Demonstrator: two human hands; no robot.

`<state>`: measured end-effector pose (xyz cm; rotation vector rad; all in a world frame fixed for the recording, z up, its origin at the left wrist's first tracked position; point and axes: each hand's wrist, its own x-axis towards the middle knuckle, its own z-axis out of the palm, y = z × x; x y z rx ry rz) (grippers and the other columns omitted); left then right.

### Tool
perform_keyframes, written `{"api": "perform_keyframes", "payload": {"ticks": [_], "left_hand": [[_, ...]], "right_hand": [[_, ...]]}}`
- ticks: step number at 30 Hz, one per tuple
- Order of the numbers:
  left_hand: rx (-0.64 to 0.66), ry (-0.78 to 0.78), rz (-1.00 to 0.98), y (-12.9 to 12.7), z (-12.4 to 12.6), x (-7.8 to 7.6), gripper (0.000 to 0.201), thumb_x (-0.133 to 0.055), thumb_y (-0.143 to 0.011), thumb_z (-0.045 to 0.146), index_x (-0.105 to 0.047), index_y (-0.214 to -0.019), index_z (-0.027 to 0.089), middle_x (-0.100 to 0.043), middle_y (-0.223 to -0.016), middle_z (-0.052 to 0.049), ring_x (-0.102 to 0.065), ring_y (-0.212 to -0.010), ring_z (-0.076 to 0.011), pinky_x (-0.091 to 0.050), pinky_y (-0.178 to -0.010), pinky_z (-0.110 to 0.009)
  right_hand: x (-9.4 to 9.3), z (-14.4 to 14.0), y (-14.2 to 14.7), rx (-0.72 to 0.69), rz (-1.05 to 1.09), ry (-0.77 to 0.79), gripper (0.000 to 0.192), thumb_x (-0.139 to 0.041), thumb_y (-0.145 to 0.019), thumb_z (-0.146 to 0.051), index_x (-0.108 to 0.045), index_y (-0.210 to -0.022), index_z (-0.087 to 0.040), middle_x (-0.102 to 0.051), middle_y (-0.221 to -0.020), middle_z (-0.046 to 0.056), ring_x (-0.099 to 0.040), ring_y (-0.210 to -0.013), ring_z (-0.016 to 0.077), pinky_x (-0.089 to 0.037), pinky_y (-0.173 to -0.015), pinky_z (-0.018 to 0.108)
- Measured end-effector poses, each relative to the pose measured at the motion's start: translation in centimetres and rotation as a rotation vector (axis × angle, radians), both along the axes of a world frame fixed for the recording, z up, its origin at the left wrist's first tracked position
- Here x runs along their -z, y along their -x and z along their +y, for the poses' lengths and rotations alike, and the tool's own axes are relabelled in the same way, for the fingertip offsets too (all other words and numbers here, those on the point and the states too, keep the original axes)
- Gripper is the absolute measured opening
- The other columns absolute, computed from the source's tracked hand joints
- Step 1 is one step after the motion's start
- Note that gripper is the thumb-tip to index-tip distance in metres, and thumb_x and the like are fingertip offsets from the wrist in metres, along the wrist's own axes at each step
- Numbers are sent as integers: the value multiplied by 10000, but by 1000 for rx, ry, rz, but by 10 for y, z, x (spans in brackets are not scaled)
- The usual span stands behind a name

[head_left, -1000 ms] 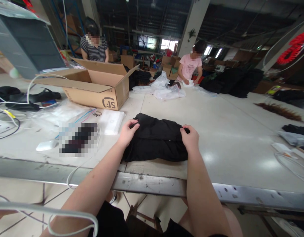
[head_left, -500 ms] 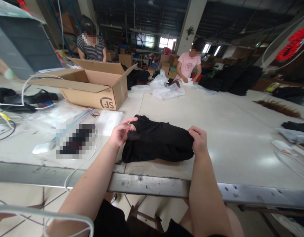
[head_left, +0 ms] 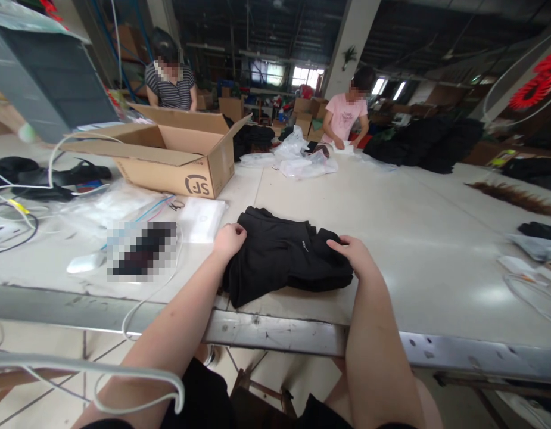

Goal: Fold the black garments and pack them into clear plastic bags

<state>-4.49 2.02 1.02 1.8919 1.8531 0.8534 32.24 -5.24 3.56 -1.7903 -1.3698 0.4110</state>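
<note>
**Both hands on folded black garment**

Left hand point(head_left: 229, 239) grips the black garment point(head_left: 282, 262) at its left edge; right hand point(head_left: 353, 255) presses flat on its right side. Garment lies near the table point(head_left: 404, 238) front edge, w/ cardboard box point(head_left: 177, 158) behind-left.

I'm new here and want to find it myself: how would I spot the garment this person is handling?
On the big pale table, look near the front edge, right of the open cardboard box. The folded black garment lies there, alone under both hands.

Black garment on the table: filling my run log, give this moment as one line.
left hand: on black garment | right hand: on garment | garment: folded, table edge
</note>
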Motion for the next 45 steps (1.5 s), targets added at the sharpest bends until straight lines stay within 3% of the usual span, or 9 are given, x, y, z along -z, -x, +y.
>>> {"api": "perform_keyframes", "payload": {"ticks": [8,15,19,28,31,34,37,41,45], "left_hand": [[-90,104,80,-3,6,-11,445,-551,-868,397,-575,-1227,135,-709,-1053,-157,-670,-1038,-294,-497,-864,-361],[-30,237,-56,2,4,-8,289,-627,-783,434,-676,-881,166,-726,-866,-107,-692,-849,-273,-499,-711,-329],[-50,42,-129,3,3,-8,229,-596,-798,389,-691,-864,191,-720,-874,-72,-679,-887,-260,-509,-790,-348],[105,-194,-904,-10,25,-13,431,-590,-846,404,-646,-1201,166,-726,-1076,-76,-663,-1045,-248,-522,-947,-389],[175,-100,-1020,-8,29,-11,718,-540,-866,298,-303,-1542,246,-680,-1242,-89,-653,-1139,-225,-497,-1012,-417],[209,-23,-889,-2,26,-9,931,-564,-848,267,-11,-1595,316,-506,-1488,-106,-518,-1344,-240,-430,-1098,-457],[182,-126,-488,-1,11,-11,808,-595,-849,333,-244,-1574,266,-312,-1615,-110,-283,-1491,-293,-287,-1194,-501],[429,-216,35,-4,-24,-18,635,-503,-924,486,-455,-1481,186,-275,-1628,-120,-173,-1522,-315,-180,-1230,-514],[754,109,338,-4,-50,-22,877,-583,-789,729,-384,-1522,292,-188,-1649,-103,-51,-1527,-378,-118,-1206,-588]], "right_hand": [[-10,6,7,67,-119,-39,359,-573,-739,-516,-690,-815,-185,-696,-765,59,-611,-730,226,-454,-720,355],[-12,7,19,33,-162,-51,387,-569,-795,-512,-681,-968,-184,-725,-946,99,-643,-883,252,-486,-817,377],[-9,9,20,47,-253,91,340,-550,-838,-425,-698,-998,-164,-728,-991,130,-651,-941,269,-474,-876,388],[-21,2,17,314,-89,-128,360,-492,-840,-430,-687,-961,-153,-719,-934,133,-638,-883,271,-478,-825,381],[-17,4,15,362,-128,-45,343,-504,-840,-417,-691,-965,-158,-719,-938,136,-645,-885,275,-479,-823,381],[-8,7,10,293,-238,163,317,-579,-811,-418,-701,-955,-163,-720,-926,139,-654,-897,287,-477,-836,385],[-1,9,7,268,-261,221,392,-625,-792,-430,-684,-1058,-148,-721,-955,147,-656,-912,300,-479,-848,402],[-9,3,16,303,-335,-49,403,-611,-795,-361,-648,-1111,-112,-702,-1046,180,-625,-999,319,-444,-945,466],[-30,-13,40,171,-413,-373,298,-544,-865,-368,-668,-1024,-149,-689,-1068,156,-575,-1058,301,-431,-976,460]]}}
